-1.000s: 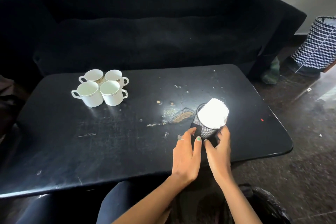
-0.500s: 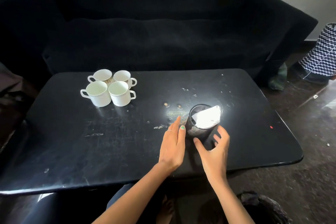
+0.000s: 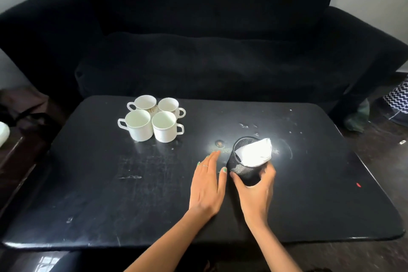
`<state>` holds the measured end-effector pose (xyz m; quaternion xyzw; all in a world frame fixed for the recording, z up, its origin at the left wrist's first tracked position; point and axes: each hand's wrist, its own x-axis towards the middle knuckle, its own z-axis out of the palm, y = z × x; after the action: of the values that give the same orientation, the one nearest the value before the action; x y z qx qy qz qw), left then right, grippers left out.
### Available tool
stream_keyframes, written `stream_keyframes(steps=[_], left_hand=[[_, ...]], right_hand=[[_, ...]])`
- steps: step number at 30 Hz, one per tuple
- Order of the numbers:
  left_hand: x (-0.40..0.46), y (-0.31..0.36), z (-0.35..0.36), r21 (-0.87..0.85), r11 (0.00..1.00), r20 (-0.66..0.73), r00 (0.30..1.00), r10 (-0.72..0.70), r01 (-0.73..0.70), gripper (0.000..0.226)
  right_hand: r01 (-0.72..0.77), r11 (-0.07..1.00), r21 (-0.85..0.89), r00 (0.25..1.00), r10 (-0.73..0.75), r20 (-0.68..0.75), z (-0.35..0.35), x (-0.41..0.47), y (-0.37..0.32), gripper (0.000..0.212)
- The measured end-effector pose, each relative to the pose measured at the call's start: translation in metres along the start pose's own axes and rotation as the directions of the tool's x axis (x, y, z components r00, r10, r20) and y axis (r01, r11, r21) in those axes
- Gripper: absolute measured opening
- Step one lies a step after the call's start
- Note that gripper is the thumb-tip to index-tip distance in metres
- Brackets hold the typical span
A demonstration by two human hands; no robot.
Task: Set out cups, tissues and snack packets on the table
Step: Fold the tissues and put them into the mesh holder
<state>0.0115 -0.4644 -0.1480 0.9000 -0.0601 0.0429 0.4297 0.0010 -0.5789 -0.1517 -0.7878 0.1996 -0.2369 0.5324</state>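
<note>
right hand (image 3: pixel 256 187) grip: holds mesh holder (image 3: pixel 242 165) (tissues (image 3: pixel 255 153) inside) | left hand (image 3: pixel 207 185) grip: flat, wide

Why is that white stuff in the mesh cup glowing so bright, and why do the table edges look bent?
In the head view the tissues in the mesh holder catch strong light and wash out, with glare on the table around them; the wide-angle lens bows the table edges; the right hand gripping the holder looks slightly blurred.

I'm looking into a home living room: a black sofa (image 3: pixel 209 51) behind a low, scuffed black bench (image 3: pixel 110 194), teacups (image 3: pixel 152 118) clustered toward its far-left corner.
</note>
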Motion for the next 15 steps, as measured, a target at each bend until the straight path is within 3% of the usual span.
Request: stream_keyframes(steps=[7, 15], left_hand=[[0.029, -0.017, -0.008, -0.035, 0.998, -0.156, 0.986, -0.053, 0.048, 0.037], [0.074, -0.024, -0.002, -0.202, 0.968, -0.24, 0.95, -0.199, 0.152, 0.04]], right_hand=[[0.058, 0.997, 0.044, 0.998, -0.059, 0.026, 0.048, 0.017, -0.013, 0.084], [0.203, 0.976, -0.079, 0.978, -0.197, 0.075, 0.095, 0.056, -0.024, 0.086]])
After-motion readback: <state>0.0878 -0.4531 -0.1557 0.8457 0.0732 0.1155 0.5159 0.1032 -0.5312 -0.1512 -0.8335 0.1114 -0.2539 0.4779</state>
